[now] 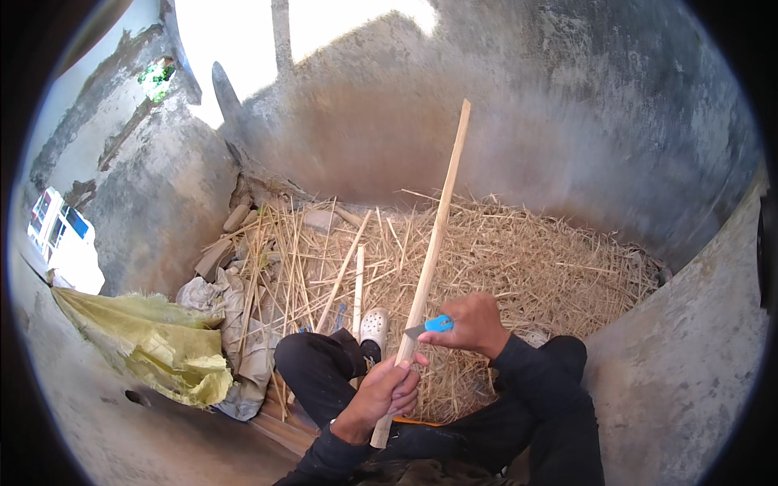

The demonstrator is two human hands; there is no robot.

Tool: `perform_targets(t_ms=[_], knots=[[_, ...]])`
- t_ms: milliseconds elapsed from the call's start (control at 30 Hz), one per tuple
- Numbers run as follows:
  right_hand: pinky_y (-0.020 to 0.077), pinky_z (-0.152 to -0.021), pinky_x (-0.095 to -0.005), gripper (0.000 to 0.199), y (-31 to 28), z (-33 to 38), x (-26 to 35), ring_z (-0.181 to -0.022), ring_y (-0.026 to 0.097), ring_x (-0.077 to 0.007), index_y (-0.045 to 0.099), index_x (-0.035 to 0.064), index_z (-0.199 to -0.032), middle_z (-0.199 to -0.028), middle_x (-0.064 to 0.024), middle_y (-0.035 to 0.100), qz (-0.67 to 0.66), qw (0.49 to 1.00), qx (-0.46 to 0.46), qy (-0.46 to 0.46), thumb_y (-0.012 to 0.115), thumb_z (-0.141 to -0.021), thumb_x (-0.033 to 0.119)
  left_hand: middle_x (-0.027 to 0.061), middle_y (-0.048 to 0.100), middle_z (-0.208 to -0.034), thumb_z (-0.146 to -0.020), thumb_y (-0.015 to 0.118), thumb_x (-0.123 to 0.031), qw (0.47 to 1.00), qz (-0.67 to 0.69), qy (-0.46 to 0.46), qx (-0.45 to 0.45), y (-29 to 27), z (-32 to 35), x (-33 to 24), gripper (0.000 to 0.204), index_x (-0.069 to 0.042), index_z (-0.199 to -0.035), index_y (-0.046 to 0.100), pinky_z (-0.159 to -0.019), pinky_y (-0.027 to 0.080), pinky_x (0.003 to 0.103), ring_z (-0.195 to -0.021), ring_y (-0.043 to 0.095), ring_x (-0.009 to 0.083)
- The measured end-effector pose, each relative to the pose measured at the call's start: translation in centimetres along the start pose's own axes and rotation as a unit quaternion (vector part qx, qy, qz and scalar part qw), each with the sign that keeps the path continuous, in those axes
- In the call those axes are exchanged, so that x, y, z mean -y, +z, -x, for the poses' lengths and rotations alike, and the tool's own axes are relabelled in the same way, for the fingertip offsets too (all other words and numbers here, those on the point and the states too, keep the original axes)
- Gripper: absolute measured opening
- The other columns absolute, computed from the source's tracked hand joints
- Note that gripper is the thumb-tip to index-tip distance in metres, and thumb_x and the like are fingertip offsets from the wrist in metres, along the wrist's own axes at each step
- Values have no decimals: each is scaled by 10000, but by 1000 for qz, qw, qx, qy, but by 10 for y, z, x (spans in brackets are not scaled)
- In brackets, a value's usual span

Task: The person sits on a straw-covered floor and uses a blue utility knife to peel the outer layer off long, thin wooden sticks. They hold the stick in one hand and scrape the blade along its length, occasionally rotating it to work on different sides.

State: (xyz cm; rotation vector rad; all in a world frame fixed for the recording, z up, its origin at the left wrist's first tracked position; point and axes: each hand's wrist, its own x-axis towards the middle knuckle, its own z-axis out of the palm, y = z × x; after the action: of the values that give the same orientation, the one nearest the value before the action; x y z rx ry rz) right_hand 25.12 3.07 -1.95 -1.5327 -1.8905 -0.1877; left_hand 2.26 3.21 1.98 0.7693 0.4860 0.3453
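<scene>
A long pale strip of wood (437, 231) slants up and away in front of me, its lower end near my lap. My left hand (387, 391) is wrapped around it close to that end. In my right hand (474, 324) is a utility knife with a blue handle (438, 324). Its grey blade (415, 331) lies against the strip, a little above my left hand. The fingers of the right hand are closed round the handle and hide part of it.
Wood shavings (527, 267) cover the floor ahead, with thin sticks (300, 251) piled to the left. A yellow-green cloth (162, 340) lies by a grey wrinkled sheet (247, 348). Rough walls (527, 121) stand close around. My foot wears a light clog (374, 326).
</scene>
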Motion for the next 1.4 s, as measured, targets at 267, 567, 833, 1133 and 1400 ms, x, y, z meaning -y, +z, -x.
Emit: perform_targets(t_ms=[267, 567, 833, 1133, 1400], knots=[[356, -373, -357, 701, 4, -15, -15, -363, 490, -238, 475, 131, -470, -398, -41, 429, 43, 999, -27, 2, 597, -624, 804, -44, 324, -603, -1023, 374, -299, 998, -52, 6, -34, 6, 0, 0, 269, -73, -1148, 450, -434, 292, 210, -435, 296, 50], [388, -440, -398, 790, -18, -41, -141, -443, 524, -231, 637, 89, -593, -456, -43, 500, 53, 917, -40, 393, 329, -837, 775, -48, 319, -584, -1022, 374, -280, 995, -39, -89, 15, 16, 32, 45, 302, -28, -1173, 444, -413, 296, 206, -422, 311, 50], [401, -418, -366, 672, -6, -22, -50, -409, 530, -229, 612, 117, -566, -442, -52, 491, -43, 981, -55, 180, 491, -795, 737, -54, 304, -556, -1014, 398, -288, 999, -31, -7, -1, -13, 27, 5, 341, 7, -1174, 457, -401, 282, 197, -393, 286, 43], [378, -373, -355, 707, -5, -16, -5, -369, 513, -248, 505, 104, -486, -406, -63, 450, 19, 1000, -4, 12, 583, -673, 781, -52, 312, -559, -1014, 386, -287, 993, -100, 22, -55, -2, 14, 1, 312, -24, -1166, 458, -407, 272, 199, -410, 302, 48], [361, -357, -343, 720, 4, -13, 16, -331, 470, -220, 468, 118, -461, -380, -41, 421, -4, 999, -25, -21, 566, -674, 799, -52, 322, -583, -1011, 394, -285, 989, -132, 19, -61, 4, 10, 4, 288, -53, -1171, 452, -422, 274, 198, -436, 299, 48]])
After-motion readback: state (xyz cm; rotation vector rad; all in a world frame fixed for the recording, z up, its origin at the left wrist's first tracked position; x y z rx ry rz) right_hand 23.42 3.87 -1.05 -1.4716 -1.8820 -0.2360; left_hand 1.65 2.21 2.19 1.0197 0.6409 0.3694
